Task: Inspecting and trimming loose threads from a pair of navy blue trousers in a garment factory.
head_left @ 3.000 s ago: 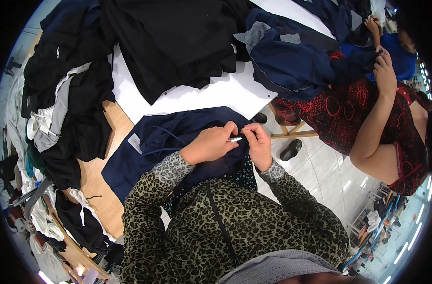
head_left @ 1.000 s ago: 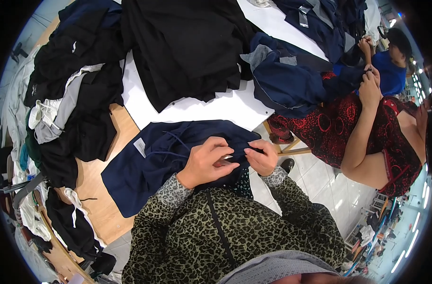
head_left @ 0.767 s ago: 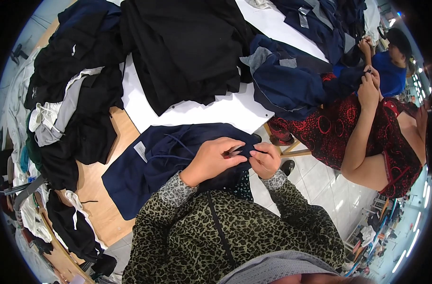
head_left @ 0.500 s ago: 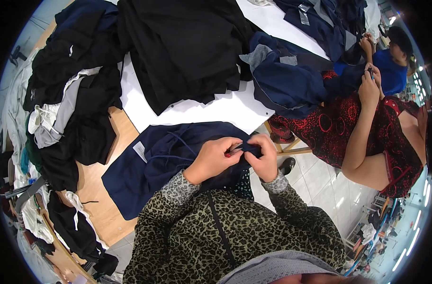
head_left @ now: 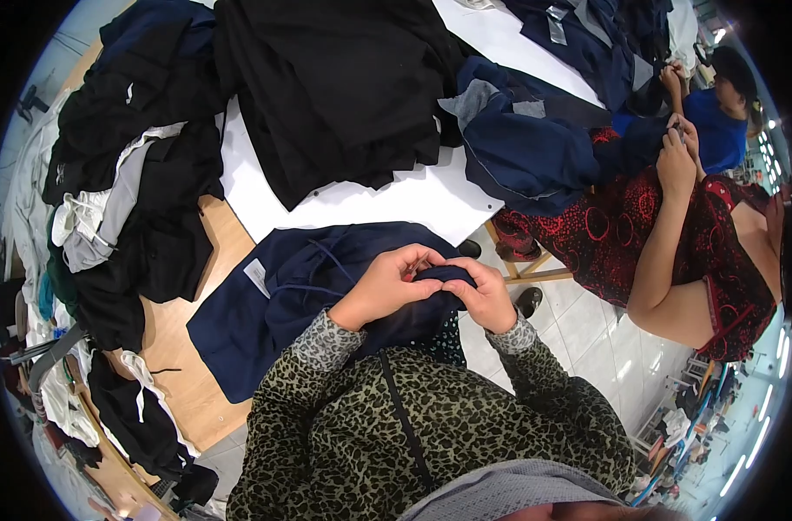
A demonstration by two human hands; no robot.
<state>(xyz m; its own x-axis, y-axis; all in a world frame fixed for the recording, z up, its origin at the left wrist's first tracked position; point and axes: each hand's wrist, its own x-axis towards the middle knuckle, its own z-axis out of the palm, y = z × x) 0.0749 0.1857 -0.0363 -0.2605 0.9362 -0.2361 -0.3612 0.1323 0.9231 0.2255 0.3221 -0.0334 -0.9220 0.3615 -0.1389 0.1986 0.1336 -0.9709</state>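
A navy garment [head_left: 231, 334] with a drawstring and a white label [head_left: 255, 276] lies across the near table edge and my lap. Its right end is raised in front of me, bunched into a folded strip [head_left: 444, 273] between my hands. My left hand [head_left: 386, 285] grips the left part of this fold with thumb and fingers. On the other side, my right hand [head_left: 490, 297] pinches the cloth, its thumb on the near face. The small red-handled tool seen earlier in my left hand does not show now.
A stack of black garments [head_left: 335, 87] lies on white sheeting [head_left: 413, 195]. More black clothes [head_left: 166, 208] cover the wooden table [head_left: 183, 365] at left. At right, a co-worker's hands [head_left: 678, 161] hold navy cloth [head_left: 535, 161]; another person in blue [head_left: 717, 130] sits beyond.
The red-handled tool has gone out of sight at my left hand. My fingers have shifted along the navy cloth, which now shows as a longer fold between both hands.
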